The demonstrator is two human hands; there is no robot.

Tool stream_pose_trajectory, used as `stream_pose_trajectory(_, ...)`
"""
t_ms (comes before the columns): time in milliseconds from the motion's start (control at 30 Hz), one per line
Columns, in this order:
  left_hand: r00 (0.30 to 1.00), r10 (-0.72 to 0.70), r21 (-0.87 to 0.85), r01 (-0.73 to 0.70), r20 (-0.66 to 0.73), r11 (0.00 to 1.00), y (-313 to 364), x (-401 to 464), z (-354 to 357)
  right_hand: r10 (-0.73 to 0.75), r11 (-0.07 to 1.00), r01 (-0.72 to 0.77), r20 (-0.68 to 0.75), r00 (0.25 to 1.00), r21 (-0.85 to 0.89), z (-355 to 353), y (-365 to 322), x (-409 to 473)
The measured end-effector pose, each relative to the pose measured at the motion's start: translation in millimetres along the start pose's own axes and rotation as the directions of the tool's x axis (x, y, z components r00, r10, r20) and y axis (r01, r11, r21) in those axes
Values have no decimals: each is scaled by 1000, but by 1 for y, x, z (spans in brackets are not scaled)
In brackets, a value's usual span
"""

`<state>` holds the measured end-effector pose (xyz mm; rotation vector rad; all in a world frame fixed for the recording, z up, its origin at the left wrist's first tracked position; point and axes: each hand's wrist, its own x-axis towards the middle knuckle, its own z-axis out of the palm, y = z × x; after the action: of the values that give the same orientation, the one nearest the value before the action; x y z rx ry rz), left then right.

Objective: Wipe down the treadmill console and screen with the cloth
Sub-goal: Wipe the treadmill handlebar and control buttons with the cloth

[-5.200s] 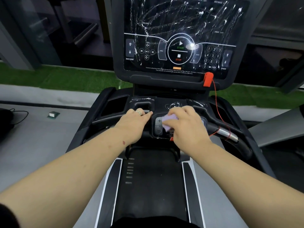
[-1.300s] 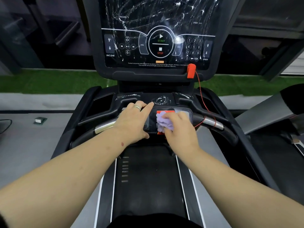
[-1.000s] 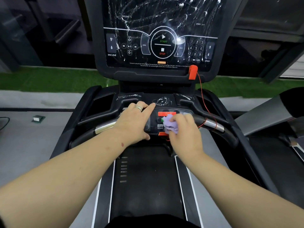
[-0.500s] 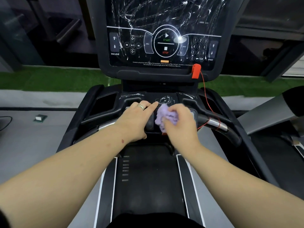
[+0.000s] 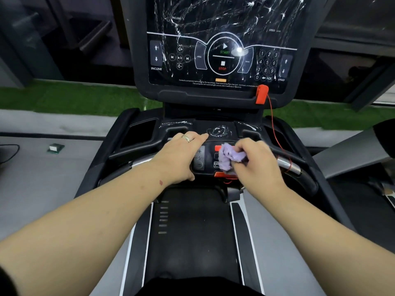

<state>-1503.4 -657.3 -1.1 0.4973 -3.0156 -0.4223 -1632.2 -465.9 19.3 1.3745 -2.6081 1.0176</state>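
right hand (image 5: 254, 165) has the purple cloth (image 5: 229, 157) bunched up in curled fingers, pinching it tight and pressing it onto the small control panel (image 5: 199, 159) at the middle of the handlebar. the cloth sits just right of the plus and minus buttons, covering part of the red button (image 5: 217, 148) at the panel's top edge. left hand (image 5: 180, 157) lies flat over the left side of that panel, fingers straight and relaxed, holding nothing, with a ring (image 5: 186, 138) on one finger, thumb tucked under the panel's lower edge. up above, the big screen (image 5: 220, 43) is streaked all over with white smears, start and stop markings showing through in the centre. a red safety clip (image 5: 261, 94) hangs at the screen's lower right corner, its red cord (image 5: 275, 129) trailing down to the right handlebar grip (image 5: 287, 164). more white smears on the console tray (image 5: 219, 131) just beyond the left fingertips. the black belt (image 5: 192, 231) runs below both forearms.
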Motion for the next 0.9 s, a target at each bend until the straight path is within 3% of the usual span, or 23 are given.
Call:
stream_pose_trajectory(100, 1000, 4, -18, -4, 1, 1000, -1, 0, 1, -125, 981, 101, 145, 982, 164, 16, -29, 2)
stream_pose_trajectory(200, 1000, 5, -25, -5, 8, 1000, -1, 0, 0, -252, 965, 263, 254, 934, -10, 16, -11, 5)
stream_pose_trajectory(300, 1000, -7, -18, 7, 1, 1000, 0, 0, -1, -107, 981, 128, 139, 984, -148, -1, 20, 11)
stream_pose_trajectory(400, 1000, -11, -20, 11, -1, 1000, 0, 0, 0, -24, 990, 25, 9, 1000, -138, 9, 5, 10)
stream_pose_trajectory(500, 1000, 6, -38, -7, -23, 999, -2, 1, 2, -139, 980, 161, 180, 974, -116, 38, -30, 2)
stream_pose_trajectory(600, 1000, 9, -29, -9, -28, 1000, -1, 1, 2, -219, 940, 291, 338, 915, -178, 28, -21, 5)
stream_pose_trajectory(667, 1000, -4, -20, 4, -14, 1000, 0, 0, 1, -124, 952, 191, 268, 955, -240, 8, 2, 10)
stream_pose_trajectory(733, 1000, -9, -18, 9, -15, 1000, 0, -1, 0, 8, 966, 11, 73, 997, -258, -3, 18, 14)
stream_pose_trajectory(800, 1000, -15, -12, 15, -8, 1000, 1, -1, 0, 52, 972, -64, -60, 997, -227, 6, 7, 15)
stream_pose_trajectory(900, 1000, -22, -1, 22, 0, 1000, 1, -1, 0, -80, 975, 94, 75, 994, -201, 34, -19, 6)
